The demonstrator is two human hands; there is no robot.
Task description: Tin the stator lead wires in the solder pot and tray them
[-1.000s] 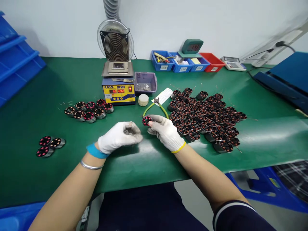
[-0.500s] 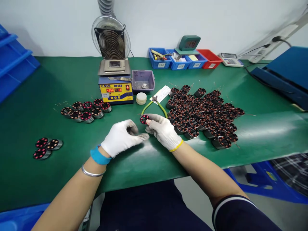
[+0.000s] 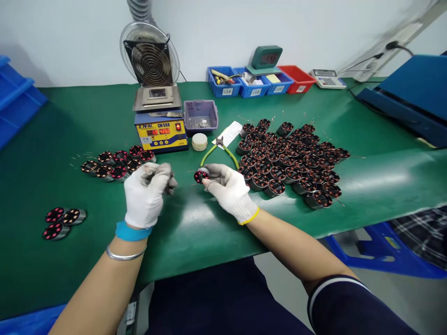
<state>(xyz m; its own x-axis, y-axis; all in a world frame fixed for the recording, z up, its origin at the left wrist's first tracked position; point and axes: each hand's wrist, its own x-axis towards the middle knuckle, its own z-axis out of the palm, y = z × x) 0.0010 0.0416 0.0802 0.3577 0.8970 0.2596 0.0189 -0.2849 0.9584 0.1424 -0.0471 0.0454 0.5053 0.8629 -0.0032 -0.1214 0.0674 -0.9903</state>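
Note:
Between the gloved thumb and fingers of my right hand [image 3: 226, 188] is a small round motor stator [image 3: 201, 176], its ring of windings turned toward me and thin wire ends sticking out. My left hand [image 3: 148, 193], also gloved, is raised to the left of it with the fingers curled together; whatever they may hold is hidden. Just behind my right hand lie green-handled cutting pliers [image 3: 220, 143]. Several stators [image 3: 119, 173] stand in a group beyond my left hand, and a few more [image 3: 57, 231] sit farther left. A large cluster of wound stators [image 3: 286, 160] covers the table to the right.
A yellow-fronted solder pot [image 3: 162, 135] with a fan behind it stands at the back. Beside it are a purple bin [image 3: 200, 107] and a round white container [image 3: 199, 142]. Blue boxes [image 3: 226, 90], a red box [image 3: 298, 86] and a calculator [image 3: 327, 80] line the wall.
My left hand has moved left, away from the stator, and its fingers have curled in. My right hand still holds the stator, now tilted differently. The whole view has shifted slightly.

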